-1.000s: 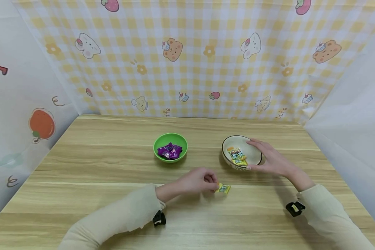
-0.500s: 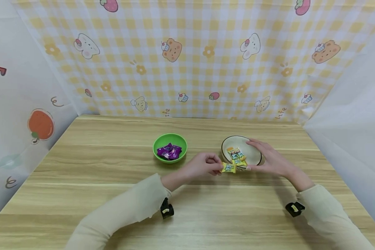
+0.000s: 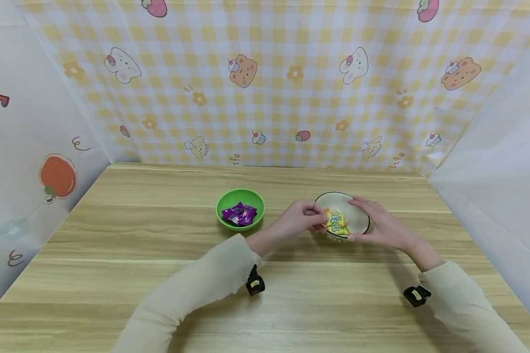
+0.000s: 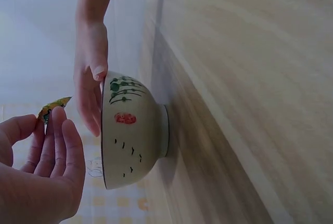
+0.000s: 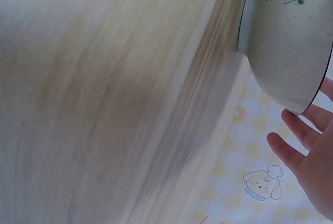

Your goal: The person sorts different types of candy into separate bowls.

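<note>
My left hand point(image 3: 299, 218) pinches a yellow-wrapped candy point(image 4: 53, 107) between thumb and fingers, over the left side of a cream bowl point(image 3: 338, 199) with a dark rim. In the left wrist view the candy is above the rim level, apart from the bowl. Other yellow candies point(image 3: 337, 230) lie inside the bowl, partly covered by the held one in the head view. Extended fingers and thumb of my right hand point(image 3: 385, 226) rest on the bowl's right rim; the right wrist view shows fingertips point(image 5: 291, 117) touching it. The bowl stands upright.
Left of the cream bowl stands a green bowl point(image 3: 227, 199) holding purple-wrapped candies point(image 3: 240, 214). Both are on a wooden table point(image 3: 318, 304). A checked cloth point(image 3: 274, 98) hangs behind the table's back edge, with white sheets at both sides.
My left hand has lifted the yellow candy from the table and carried it forward and right, over the cream bowl. The right hand has stayed on the rim.
</note>
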`<state>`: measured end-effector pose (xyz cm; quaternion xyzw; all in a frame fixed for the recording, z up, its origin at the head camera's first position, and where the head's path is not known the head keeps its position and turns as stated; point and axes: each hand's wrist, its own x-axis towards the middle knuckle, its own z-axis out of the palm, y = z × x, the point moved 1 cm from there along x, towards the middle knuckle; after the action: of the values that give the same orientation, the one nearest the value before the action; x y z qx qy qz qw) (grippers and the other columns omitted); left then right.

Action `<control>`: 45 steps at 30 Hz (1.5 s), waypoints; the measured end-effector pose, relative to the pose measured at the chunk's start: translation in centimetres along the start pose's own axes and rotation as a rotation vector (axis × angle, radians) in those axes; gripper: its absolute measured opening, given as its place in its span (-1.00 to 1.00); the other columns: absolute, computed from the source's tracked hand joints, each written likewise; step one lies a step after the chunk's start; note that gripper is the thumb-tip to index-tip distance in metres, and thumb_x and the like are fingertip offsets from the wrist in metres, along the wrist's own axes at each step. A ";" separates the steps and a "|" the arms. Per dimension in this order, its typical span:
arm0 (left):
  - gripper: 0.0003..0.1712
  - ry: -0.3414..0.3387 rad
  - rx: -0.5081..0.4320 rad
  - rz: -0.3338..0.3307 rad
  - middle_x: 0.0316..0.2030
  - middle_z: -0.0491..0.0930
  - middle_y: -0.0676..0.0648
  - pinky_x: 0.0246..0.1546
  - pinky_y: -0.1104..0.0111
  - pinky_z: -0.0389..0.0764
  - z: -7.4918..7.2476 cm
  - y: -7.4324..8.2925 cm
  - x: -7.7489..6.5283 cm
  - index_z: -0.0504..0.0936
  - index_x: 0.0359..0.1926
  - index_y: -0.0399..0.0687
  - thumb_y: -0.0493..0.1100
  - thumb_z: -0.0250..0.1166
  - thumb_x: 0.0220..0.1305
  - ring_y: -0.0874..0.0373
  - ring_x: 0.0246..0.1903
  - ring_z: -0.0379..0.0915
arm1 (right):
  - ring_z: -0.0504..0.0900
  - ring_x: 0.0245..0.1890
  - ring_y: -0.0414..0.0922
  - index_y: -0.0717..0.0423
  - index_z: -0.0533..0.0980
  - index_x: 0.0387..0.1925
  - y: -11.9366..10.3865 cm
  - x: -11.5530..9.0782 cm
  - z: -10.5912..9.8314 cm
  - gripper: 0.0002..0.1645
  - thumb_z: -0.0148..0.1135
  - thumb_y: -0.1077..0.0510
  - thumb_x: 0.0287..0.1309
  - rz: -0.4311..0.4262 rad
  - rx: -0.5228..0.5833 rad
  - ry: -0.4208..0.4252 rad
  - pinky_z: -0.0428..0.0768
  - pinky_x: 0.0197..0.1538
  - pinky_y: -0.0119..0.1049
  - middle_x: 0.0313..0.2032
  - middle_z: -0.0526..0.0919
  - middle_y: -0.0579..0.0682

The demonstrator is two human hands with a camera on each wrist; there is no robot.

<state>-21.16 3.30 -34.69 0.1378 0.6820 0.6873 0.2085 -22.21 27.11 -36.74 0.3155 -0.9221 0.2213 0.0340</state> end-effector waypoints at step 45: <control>-0.64 0.092 0.643 0.367 -0.08 0.45 -0.01 -0.15 0.36 0.42 -5.8 -0.3 -5.2 0.46 -0.02 -0.10 -0.13 0.21 0.14 0.18 -0.10 0.36 | 0.03 0.20 0.19 0.13 0.14 0.25 0.0 -0.2 -0.2 -0.07 0.33 -0.05 -0.13 0.020 0.018 0.048 0.10 0.06 0.21 0.24 0.09 0.24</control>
<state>-19.35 -4.22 -34.69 0.2849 0.8356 0.4696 -0.0030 -22.12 27.31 -36.61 0.3010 -0.9222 0.2375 0.0510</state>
